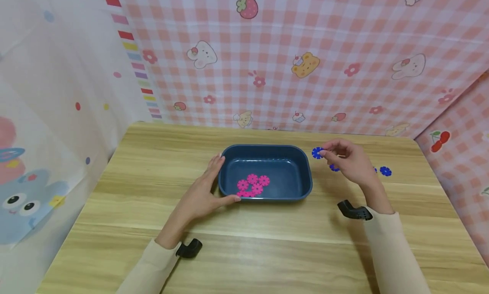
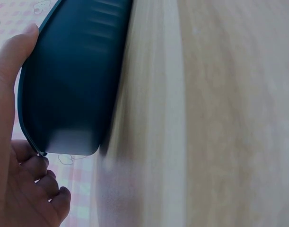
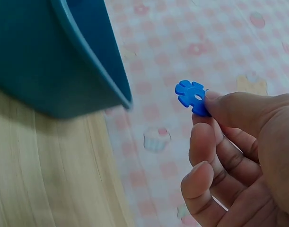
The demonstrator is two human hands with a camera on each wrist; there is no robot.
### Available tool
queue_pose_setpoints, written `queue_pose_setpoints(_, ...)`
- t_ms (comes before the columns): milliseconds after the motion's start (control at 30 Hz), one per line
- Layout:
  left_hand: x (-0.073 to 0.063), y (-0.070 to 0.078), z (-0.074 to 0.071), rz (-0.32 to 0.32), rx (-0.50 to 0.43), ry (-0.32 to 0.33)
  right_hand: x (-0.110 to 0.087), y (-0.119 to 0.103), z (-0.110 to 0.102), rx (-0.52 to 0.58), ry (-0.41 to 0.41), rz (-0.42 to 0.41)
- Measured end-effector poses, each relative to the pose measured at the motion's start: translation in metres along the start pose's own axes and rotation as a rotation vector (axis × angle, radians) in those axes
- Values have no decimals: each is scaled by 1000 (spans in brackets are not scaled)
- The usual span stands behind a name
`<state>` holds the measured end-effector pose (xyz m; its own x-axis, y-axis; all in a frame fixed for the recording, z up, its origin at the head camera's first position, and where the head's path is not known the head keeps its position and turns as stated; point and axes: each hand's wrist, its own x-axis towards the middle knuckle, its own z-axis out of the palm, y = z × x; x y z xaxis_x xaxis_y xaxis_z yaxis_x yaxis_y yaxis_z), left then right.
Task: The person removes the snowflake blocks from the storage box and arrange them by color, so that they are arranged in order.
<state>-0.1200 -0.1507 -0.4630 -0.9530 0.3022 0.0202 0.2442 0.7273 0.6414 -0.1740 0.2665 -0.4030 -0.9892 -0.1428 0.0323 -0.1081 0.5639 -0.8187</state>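
Note:
Between thumb and fingertips, my right hand [image 1: 349, 160] pinches a blue snowflake disc [image 3: 191, 98] by its edge, to the right of a dark blue rectangular basin [image 1: 265, 148]. Notched petals ring the disc's central hole. My left hand [image 1: 200, 196] spreads over the basin's left front corner, its thumb on the front rim and its fingers along the left side. Seen from the left wrist, the thumb [image 2: 21, 49] touches the rim. Inside the basin, several pink snowflake discs [image 1: 252, 179] lie together toward the front left.
More blue snowflake discs [image 1: 385, 171] lie on the wood-grain table [image 1: 267, 260] at the right, some partly hidden by my right hand. A pink checked cloth [image 1: 275, 39] hangs behind the table's back edge, and a white patterned sheet [image 1: 57, 90] hangs at the left.

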Motion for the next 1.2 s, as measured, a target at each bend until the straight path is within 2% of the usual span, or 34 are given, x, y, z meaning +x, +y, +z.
queue_pose_setpoints(200, 0, 1, 0, -6, 8, 4, -8, 19, -20, -24, 49, 59)
queue_pose_setpoints(400, 1, 2, 0, -5, 12, 0, -14, 51, -35, -19, 114, 116)
queue_pose_setpoints(633, 0, 2, 1, -16, 11, -7, -25, 84, -61, 43, 183, 224)
queue_pose_setpoints(767, 0, 2, 1, -23, 5, -10, -30, 99, -74, 93, 235, 258)
queue_pose_setpoints(1000, 0, 2, 0, -17, 3, -3, -42, 120, -96, 179, 252, 292)
queue_pose_setpoints(1200, -1, 2, -1, -21, -1, -5, -47, 137, -110, 155, 271, 326)
